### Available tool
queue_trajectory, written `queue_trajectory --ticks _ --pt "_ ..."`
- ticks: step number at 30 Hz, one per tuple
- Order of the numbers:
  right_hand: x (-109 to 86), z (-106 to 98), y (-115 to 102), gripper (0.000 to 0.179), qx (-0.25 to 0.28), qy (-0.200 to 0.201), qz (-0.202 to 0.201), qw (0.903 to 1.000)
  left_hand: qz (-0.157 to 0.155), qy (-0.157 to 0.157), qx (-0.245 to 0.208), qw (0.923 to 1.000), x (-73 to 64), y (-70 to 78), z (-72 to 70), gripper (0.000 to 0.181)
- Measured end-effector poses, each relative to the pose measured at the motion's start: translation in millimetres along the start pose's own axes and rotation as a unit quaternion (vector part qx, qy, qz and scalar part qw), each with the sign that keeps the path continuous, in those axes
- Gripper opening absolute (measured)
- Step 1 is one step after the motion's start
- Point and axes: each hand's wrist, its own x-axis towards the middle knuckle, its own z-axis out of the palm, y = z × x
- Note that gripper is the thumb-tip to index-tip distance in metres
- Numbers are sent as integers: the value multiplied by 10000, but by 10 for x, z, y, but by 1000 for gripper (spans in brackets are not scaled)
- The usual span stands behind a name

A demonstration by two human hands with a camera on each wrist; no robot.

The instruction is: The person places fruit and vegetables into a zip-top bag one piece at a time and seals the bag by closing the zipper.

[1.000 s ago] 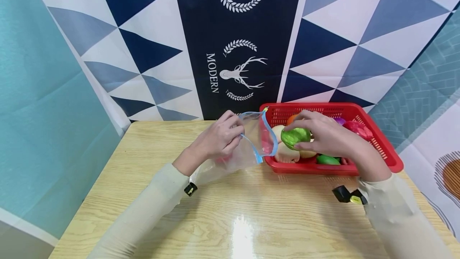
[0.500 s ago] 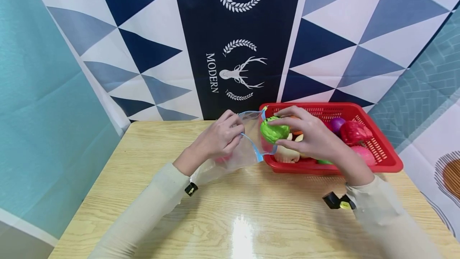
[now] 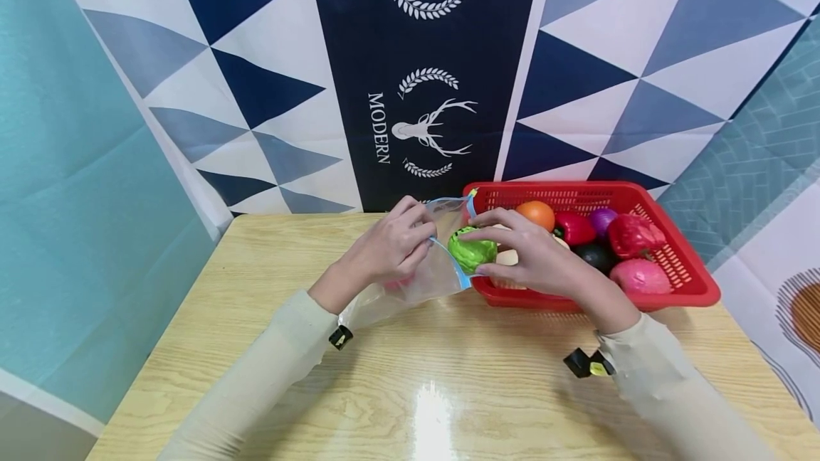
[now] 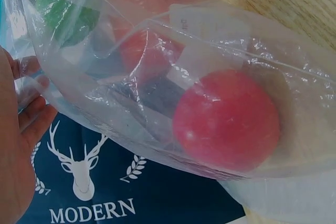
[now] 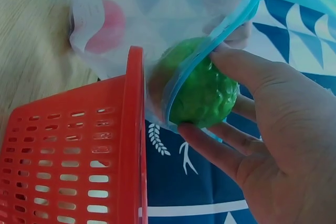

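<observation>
In the head view my left hand (image 3: 397, 240) pinches the upper rim of a clear zip bag (image 3: 416, 297) with blue closure strips. A round pinkish-red fruit (image 4: 228, 121) lies inside the bag, seen through the plastic in the left wrist view. With thumb and fingers, my right hand (image 3: 528, 255) holds a bumpy green fruit (image 3: 472, 251) at the bag's mouth. From the right wrist, the blue rim (image 5: 184, 74) crosses in front of this green fruit (image 5: 210, 95), which is partly within the bag. Part of the left hand shows behind the plastic there.
Just right of the bag, a red plastic basket (image 3: 695, 283) stands on the wooden table (image 3: 384, 390). It holds an orange (image 3: 537, 215), a red bell pepper (image 3: 574, 228), a purple onion (image 3: 602, 220), a pink fruit (image 3: 640, 276) and other produce. A patterned cloth (image 3: 256, 91) hangs behind.
My right hand has carried the green fruit leftward from above the basket into the bag's mouth, uncovering more of the basket's contents. The left hand has kept its place on the bag.
</observation>
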Motion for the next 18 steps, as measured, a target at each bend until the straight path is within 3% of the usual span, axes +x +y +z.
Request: queue_trajectory --ticks 18 --pt "-49 -259 97 50 160 5 135 9998 23 41 -54 10000 -15 -17 12 12"
